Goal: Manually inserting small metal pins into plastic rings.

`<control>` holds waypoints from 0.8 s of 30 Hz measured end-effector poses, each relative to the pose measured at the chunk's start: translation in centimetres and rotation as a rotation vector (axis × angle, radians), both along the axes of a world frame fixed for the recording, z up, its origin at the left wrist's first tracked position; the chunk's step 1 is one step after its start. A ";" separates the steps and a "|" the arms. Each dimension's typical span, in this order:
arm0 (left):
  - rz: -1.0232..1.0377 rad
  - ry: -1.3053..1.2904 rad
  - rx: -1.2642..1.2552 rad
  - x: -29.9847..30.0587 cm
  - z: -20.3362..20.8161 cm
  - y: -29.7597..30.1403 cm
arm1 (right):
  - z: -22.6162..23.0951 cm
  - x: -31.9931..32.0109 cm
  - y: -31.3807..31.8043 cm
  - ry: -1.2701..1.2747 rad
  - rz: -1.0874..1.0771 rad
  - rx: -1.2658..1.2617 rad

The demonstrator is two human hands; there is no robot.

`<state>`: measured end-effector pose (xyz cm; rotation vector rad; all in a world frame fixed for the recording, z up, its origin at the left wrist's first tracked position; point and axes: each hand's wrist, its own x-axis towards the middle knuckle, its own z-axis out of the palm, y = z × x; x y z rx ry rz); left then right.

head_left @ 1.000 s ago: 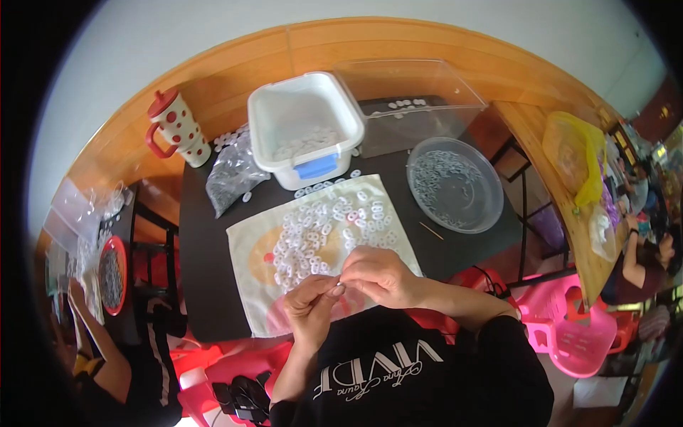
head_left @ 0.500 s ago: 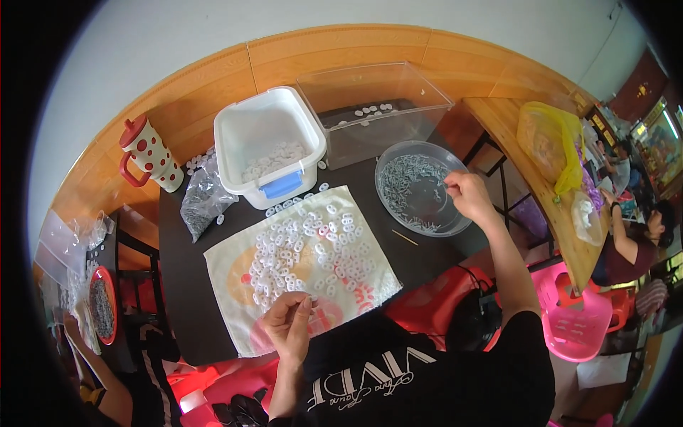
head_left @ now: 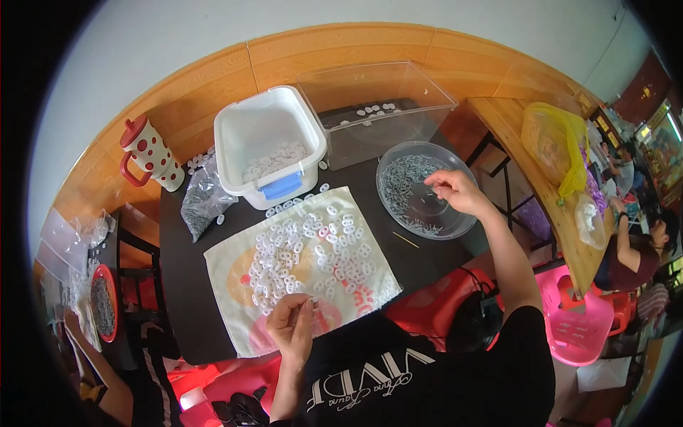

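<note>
My left hand is raised over the near edge of a patterned cloth, thumb and fingertips pinched together. Something tiny and pale may be at the tips, too small to name. On the cloth lies a loose spread of small white oval plastic pieces, each with two holes. To the right, my right hand hovers above a round clear basin. Its fingers are loosely apart, and nothing shows between them. Many small grey metal screws cover the left and lower parts of the basin's bottom.
Behind the cloth stand a white tub of white pieces and a clear box. A bag of screws and a dotted tumbler are at left. A thin stick lies beside the basin. Other people sit at both sides.
My right hand has moved a little left over the basin, and its fingers have spread from a pinch. The left hand remains pinched in nearly the same place.
</note>
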<state>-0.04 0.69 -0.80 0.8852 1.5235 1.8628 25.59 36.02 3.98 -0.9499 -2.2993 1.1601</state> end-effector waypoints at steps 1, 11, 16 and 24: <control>-0.004 -0.004 -0.001 0.0 0.0 0.0 | 0.0 0.0 -0.1 -0.011 0.010 -0.008; 0.036 -0.004 0.036 0.1 -0.2 0.0 | -0.7 -0.1 -0.8 0.052 -0.023 -0.035; 0.002 -0.034 0.023 -0.1 -0.3 -0.1 | -0.2 -0.2 -1.2 0.122 -0.073 -0.127; -0.034 -0.010 0.034 -0.2 -0.3 0.1 | -0.1 0.8 -0.8 -0.078 -0.042 0.203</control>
